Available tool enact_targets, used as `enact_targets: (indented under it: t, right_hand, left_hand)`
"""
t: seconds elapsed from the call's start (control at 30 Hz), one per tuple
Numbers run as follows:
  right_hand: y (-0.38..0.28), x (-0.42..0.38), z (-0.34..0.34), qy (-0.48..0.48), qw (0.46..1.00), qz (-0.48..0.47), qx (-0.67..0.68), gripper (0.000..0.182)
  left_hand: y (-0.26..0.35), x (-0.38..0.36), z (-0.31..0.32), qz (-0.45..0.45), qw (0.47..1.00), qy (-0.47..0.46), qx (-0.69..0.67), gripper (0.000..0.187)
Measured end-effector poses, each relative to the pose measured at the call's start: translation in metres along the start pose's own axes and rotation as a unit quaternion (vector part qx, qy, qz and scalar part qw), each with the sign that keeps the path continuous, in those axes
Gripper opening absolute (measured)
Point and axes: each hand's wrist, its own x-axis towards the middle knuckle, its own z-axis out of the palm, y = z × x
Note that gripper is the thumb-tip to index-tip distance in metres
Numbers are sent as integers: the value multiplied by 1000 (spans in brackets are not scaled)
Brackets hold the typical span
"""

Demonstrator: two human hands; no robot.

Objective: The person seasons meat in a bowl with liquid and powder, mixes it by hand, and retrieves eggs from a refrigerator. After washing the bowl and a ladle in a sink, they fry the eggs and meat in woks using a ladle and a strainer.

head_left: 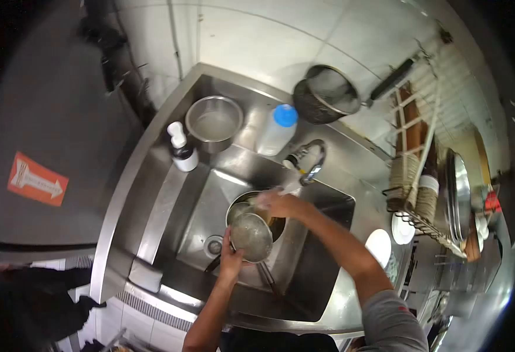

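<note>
Fingers of the left hand were curled around the lower rim of a round metal strainer, which was held over the sink. The strainer was tilted, its round face turned up toward the camera; a dark handle seemed to run down and to the right from it, though this was hard to make out. The right hand was kept above it, beside the tap, and its fingers were blurred, so whether they gripped anything could not be told. A metal bowl was seen behind the strainer, largely hidden by it. On the worktop beyond the sink a soap dispenser, a steel pot and a blue-capped bottle were stood. A mesh sieve was hung on the wall.
</note>
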Motion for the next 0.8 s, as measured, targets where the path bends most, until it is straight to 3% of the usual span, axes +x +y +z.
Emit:
enact_targets:
  t: [0.03, 0.07, 0.1, 0.13, 0.17, 0.2, 0.23, 0.3, 0.33, 0.37, 0.43, 0.47, 0.5, 0.53, 0.57, 0.6, 0.63, 0.7, 0.73, 0.77, 0.8]
  right_hand:
    - [-15, 17, -8, -3, 980, 160, 122, 18]
    - [-26, 28, -10, -9, 920, 307, 244, 16]
    - [-29, 31, -5, -6, 920, 307, 245, 16]
    - [-32, 32, 2, 141, 765, 387, 494, 18]
    - [-32, 32, 9, 271, 525, 423, 687, 20]
    - [-25, 32, 18, 314, 470, 426, 706, 21]
    - [-23, 23, 26, 316, 474, 422, 705, 21]
    - [-55, 28, -1, 203, 620, 553, 519, 18]
    - [-58, 22, -13, 89, 827, 509, 222, 23]
    - [-45, 23, -5, 94, 827, 509, 221, 23]
    - [-19, 22, 32, 267, 665, 636, 286, 23]
    - [-19, 20, 36, 272, 664, 633, 290, 23]
    - [-23, 17, 39, 200, 827, 487, 195, 21]
    - [-25, 13, 42, 117, 939, 314, 84, 20]
    - [-34, 17, 18, -14, 901, 390, 189, 20]
    - [-44, 22, -8, -151, 835, 463, 255, 21]
    - [-50, 21, -15, -144, 834, 466, 257, 21]
    - [-58, 24, -18, 195, 741, 572, 293, 24]
    - [-40, 25, 26, 171, 818, 480, 268, 31]
    - [-38, 20, 21, 175, 817, 480, 268, 31]
    - [-36, 9, 16, 61, 886, 411, 205, 33]
  left_hand:
    - [-6, 14, 4, 9, 1000, 22, -11, 79]
    - [-7, 22, 5, 18, 998, 50, -26, 78]
    - [-9, 35, 11, 20, 997, 39, -61, 78]
    - [-2, 47, 21, 24, 995, 30, -96, 78]
    - [7, 56, 30, 27, 995, 31, -93, 78]
    - [16, 65, 42, 14, 996, 34, -85, 75]
    - [22, 71, 50, 2, 996, 34, -79, 73]
    - [1, 88, 47, 52, 997, 9, -54, 76]
    - [-7, 93, 45, 96, 995, -11, -30, 80]
    - [-5, 91, 53, 99, 995, -14, -28, 80]
    - [-2, 80, 64, 72, 996, -16, -53, 80]
    - [-1, 78, 65, 64, 997, -14, -50, 81]
    - [9, 77, 58, 68, 997, -16, -44, 81]
    - [21, 74, 47, 18, 998, -28, -56, 81]
    - [30, 68, 41, -36, 996, -39, -68, 81]
    - [32, 60, 41, -18, 996, -77, -47, 80]
    - [27, 58, 47, -19, 996, -83, -41, 80]
    - [11, 53, 66, 19, 999, -25, -32, 80]
    - [9, 62, 65, 7, 999, -12, -46, 79]
    - [16, 65, 61, 7, 999, -15, -43, 79]
    - [24, 66, 54, 28, 998, -44, -32, 79]
